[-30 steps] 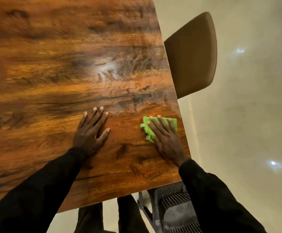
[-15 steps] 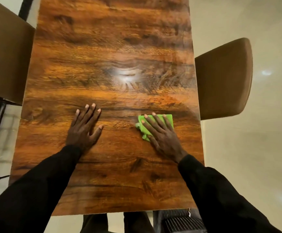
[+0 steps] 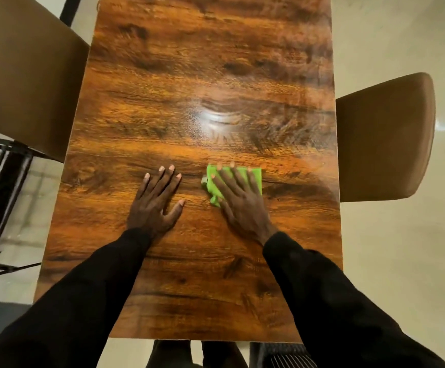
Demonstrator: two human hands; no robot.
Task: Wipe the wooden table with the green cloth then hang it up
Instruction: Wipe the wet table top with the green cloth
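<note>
Near the wooden worktop's middle, one green cloth lies folded under the right hand, its grip flat and apart, fingers straight, pressing down. The left hand rests spread at the cloth's nine o'clock. Wiping looks under way; next, sweep toward twelve o'clock. Two tan chairs flank it.

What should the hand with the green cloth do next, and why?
Probably slide the green cloth forward, toward the far end of the wooden table. The right hand presses it flat on the near half, with a long stretch of wood beyond it, and the left hand rests flat on the wood beside it.
</note>
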